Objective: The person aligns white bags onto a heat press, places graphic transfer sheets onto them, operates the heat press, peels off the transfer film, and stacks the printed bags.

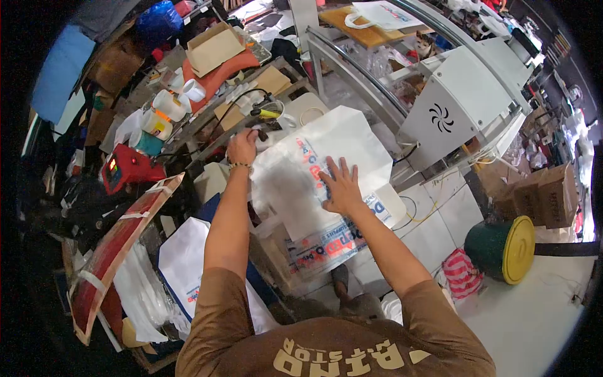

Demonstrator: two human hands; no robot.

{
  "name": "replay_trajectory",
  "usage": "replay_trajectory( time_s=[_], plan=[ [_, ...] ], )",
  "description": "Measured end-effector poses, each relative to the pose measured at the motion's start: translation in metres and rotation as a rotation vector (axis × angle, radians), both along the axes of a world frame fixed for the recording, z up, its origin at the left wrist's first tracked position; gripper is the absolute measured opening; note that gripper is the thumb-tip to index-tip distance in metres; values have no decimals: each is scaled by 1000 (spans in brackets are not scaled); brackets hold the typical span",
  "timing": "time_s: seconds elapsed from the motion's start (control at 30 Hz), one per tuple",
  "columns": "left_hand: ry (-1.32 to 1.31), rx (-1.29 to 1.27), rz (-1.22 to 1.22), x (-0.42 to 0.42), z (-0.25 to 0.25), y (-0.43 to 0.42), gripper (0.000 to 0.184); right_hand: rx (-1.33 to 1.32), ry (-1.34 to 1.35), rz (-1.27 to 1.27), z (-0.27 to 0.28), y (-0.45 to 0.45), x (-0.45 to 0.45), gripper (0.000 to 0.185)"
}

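Note:
A white sheet (352,135) with red and blue print lies before me, over other printed white pieces (333,245). My right hand (341,187) rests flat on it with the fingers spread, beside the print. At the sheet's upper left edge is my left hand (242,149), its fingers bent downward near a small dark object (262,134); whether it grips anything is hidden. A yellow-handled tool (269,114) and a black cable lie just beyond that hand.
Left are a red control box (129,168), several mugs (168,105) and a curved red panel (129,254). A white machine housing (440,113) and metal rails stand right. A green bin with yellow lid (518,250) and cardboard boxes (543,195) sit further right.

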State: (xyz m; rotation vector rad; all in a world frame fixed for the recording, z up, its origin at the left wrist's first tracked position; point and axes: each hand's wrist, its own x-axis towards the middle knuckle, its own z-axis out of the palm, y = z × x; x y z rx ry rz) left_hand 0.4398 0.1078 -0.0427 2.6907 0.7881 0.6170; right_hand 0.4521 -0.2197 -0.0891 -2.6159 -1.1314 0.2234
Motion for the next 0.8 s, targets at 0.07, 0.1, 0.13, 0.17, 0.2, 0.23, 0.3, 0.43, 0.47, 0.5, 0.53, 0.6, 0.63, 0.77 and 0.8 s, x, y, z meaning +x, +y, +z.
replay_trajectory(
  time_s=[0.07, 0.1, 0.13, 0.17, 0.2, 0.23, 0.3, 0.43, 0.47, 0.5, 0.53, 0.6, 0.63, 0.77, 0.8],
  plan=[
    [-47, -13, 38, 5, 1, -5, 28, 20, -47, 45, -10, 4, 6, 87],
    [-87, 57, -7, 5, -3, -6, 29, 28, -18, 42, -12, 7, 9, 86],
    [-124, 129, -50, 4, -6, -7, 30, 37, 14, 41, -15, 10, 9, 86],
    [52, 73, -78, 1, -10, -7, 31, 35, 14, 41, -17, 13, 10, 86],
    [51, 71, -78, -2, -14, -7, 31, 58, 6, 34, -15, 16, 10, 86],
    [-19, 69, -133, -6, -18, -8, 34, 80, -2, 24, -12, 18, 10, 87],
    [-29, 49, -158, -12, -19, -14, 43, 42, -9, 18, -9, 22, 9, 88],
    [23, 222, -56, -11, -17, -22, 43, 35, 35, -1, -8, 29, 13, 90],
    [-93, 263, 24, -12, -18, -32, 40, 28, 43, -2, -9, 29, 11, 90],
    [-212, 307, 106, -13, -15, -43, 36, 25, 20, -6, -14, 31, 11, 92],
    [-210, 307, 109, -17, -29, -51, 36, 25, -7, -9, -14, 33, 12, 93],
    [-57, -37, -323, -33, -60, -73, 33, -2, 9, -13, -14, 35, 12, 93],
    [-54, -38, -326, -39, -67, -87, 33, -30, 23, -23, -15, 35, 13, 92],
    [33, 92, -334, -55, -79, -118, 38, 77, 108, 66, -16, 22, 25, 89],
    [58, 66, -338, -54, -75, -115, 40, 68, 116, 62, -19, 15, 30, 89]
  ],
)
